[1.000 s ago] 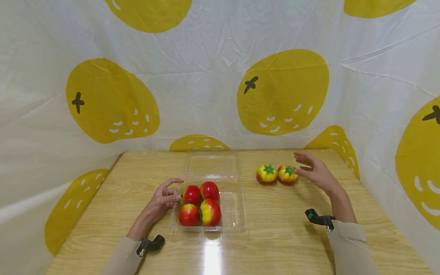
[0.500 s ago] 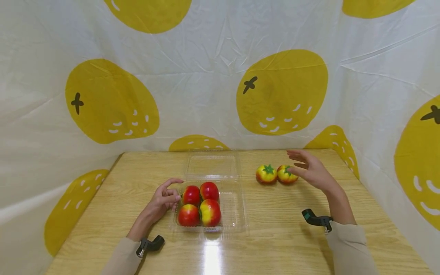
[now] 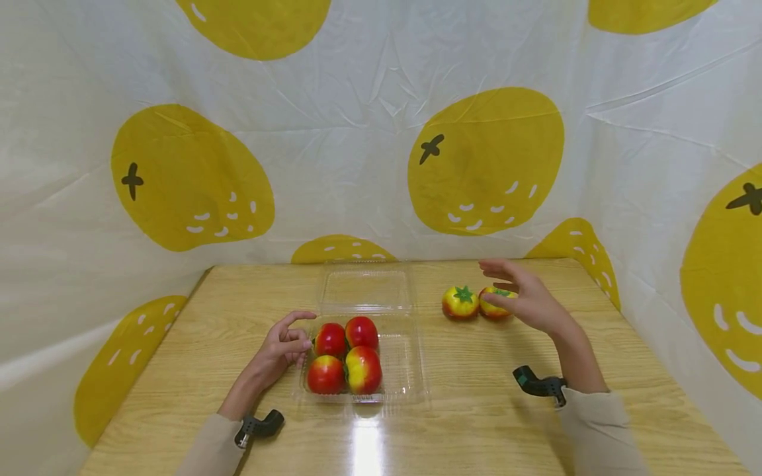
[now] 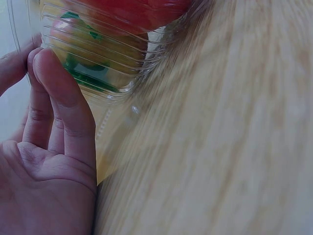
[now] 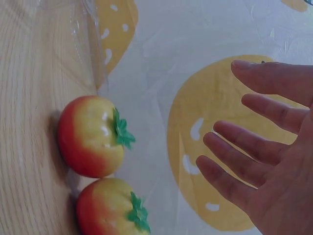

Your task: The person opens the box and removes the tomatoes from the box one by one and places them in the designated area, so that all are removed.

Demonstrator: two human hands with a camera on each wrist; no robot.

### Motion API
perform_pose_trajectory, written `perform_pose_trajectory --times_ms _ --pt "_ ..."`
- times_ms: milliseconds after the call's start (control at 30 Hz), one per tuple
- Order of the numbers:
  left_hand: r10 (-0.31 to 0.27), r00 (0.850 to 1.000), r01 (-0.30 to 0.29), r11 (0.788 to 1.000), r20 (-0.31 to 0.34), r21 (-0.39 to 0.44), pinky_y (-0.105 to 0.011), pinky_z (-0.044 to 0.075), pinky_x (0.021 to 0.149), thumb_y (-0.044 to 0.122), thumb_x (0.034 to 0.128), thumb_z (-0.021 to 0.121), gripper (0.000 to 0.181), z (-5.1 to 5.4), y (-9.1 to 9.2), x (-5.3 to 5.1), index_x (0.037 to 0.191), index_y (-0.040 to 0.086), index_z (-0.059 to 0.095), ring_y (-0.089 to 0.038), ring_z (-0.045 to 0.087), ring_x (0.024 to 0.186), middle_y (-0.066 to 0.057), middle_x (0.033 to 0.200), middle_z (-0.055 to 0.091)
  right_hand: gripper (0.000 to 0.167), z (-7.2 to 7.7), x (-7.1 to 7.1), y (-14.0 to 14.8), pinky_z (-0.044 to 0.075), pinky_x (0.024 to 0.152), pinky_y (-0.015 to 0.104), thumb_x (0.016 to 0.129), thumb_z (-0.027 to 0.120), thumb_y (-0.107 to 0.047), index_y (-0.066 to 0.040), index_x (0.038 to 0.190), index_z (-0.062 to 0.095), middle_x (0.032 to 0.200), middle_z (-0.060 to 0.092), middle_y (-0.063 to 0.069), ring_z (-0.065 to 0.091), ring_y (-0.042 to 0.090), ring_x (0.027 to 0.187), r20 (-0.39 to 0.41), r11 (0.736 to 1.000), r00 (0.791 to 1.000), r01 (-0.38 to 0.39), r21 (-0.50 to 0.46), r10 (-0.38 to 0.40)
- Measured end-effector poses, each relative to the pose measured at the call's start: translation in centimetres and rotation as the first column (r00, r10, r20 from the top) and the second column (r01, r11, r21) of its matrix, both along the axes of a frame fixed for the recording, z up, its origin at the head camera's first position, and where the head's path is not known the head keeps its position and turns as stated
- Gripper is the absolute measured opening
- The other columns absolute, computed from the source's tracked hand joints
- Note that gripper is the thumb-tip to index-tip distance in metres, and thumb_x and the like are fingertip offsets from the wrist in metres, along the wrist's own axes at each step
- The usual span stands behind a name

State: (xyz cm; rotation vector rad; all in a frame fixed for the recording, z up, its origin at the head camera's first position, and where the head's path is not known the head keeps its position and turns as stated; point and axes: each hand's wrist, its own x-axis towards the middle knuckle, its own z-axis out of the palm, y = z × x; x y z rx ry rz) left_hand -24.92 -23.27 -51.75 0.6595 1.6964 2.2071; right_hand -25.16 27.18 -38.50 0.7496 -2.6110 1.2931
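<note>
A clear plastic box (image 3: 401,363) holds several red and yellow toy fruits (image 3: 362,370) in its left part. The left hand (image 3: 276,347) pinches the box's left wall between thumb and fingers, as the left wrist view shows (image 4: 54,127). Toward the back right, two yellow-red fruits with green leaf tops stand side by side on the table: the left one (image 3: 460,304), also in the right wrist view (image 5: 93,137), and the right one (image 3: 493,309). Over the right one hovers the right hand (image 3: 530,297), fingers spread, partly covering it and holding nothing.
The box's clear lid (image 3: 366,289) lies folded back behind it on the wooden table (image 3: 464,410). A white curtain (image 3: 345,172) printed with big yellow fruits hangs behind the table and at both sides.
The right hand has moved left, from the right side of the right-hand fruit to a place over it. The left hand keeps its place at the box, and the fruits have not moved.
</note>
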Motion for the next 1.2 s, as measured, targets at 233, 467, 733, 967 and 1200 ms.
perform_pose_trajectory --times_ms 233,467,733,967,1200 --pt "-0.001 1.000 0.001 1.000 -0.002 0.004 -0.021 0.057 0.054 -0.008 0.0979 0.050 0.047 -0.1 -0.1 0.0 0.141 0.011 0.046 -0.007 0.063 0.058 0.006 0.076 0.068 0.057 0.0 0.1 -1.6 0.052 0.108 0.045 0.097 0.071 -0.011 -0.003 0.148 0.048 0.147 0.056 0.023 0.055 0.041 0.133 0.009 0.999 0.999 -0.040 0.002 0.040" --pt "0.014 1.000 -0.014 1.000 0.003 -0.009 -0.020 0.057 0.054 -0.006 0.0978 0.051 0.046 0.0 0.0 -0.1 0.141 0.011 0.045 -0.007 0.062 0.058 0.006 0.076 0.068 0.058 -0.1 0.2 -2.7 0.052 0.109 0.036 0.097 0.072 -0.012 -0.004 0.149 0.048 0.150 0.055 0.019 0.054 0.041 0.135 0.029 0.996 0.996 -0.085 0.001 0.085" --pt "0.010 1.000 -0.010 1.000 0.007 -0.009 -0.021 0.057 0.054 -0.006 0.0975 0.051 0.047 0.0 -0.1 0.0 0.142 0.009 0.044 -0.007 0.062 0.056 0.006 0.076 0.068 0.055 -0.4 0.3 -4.3 0.053 0.108 0.045 0.098 0.070 -0.010 -0.002 0.148 0.049 0.149 0.056 0.020 0.056 0.041 0.133 0.020 0.990 0.989 -0.143 0.004 0.143" --pt "0.005 1.000 -0.005 1.000 -0.006 -0.014 -0.020 0.056 0.055 -0.005 0.0980 0.052 0.047 0.0 0.0 0.0 0.143 0.007 0.043 -0.007 0.062 0.059 0.005 0.076 0.068 0.057 -0.5 0.8 -6.1 0.050 0.107 0.059 0.096 0.073 -0.012 -0.005 0.147 0.050 0.150 0.055 0.016 0.055 0.040 0.135 0.048 0.983 0.982 -0.182 0.002 0.182" --pt "0.011 1.000 -0.011 1.000 0.002 -0.011 -0.021 0.057 0.054 -0.005 0.0984 0.052 0.047 0.0 0.1 0.0 0.142 0.011 0.045 -0.007 0.062 0.058 0.006 0.076 0.069 0.057 -0.7 1.0 -8.3 0.050 0.108 0.058 0.096 0.073 -0.013 -0.005 0.148 0.050 0.151 0.055 0.015 0.055 0.040 0.136 0.061 0.970 0.969 -0.242 0.022 0.241"
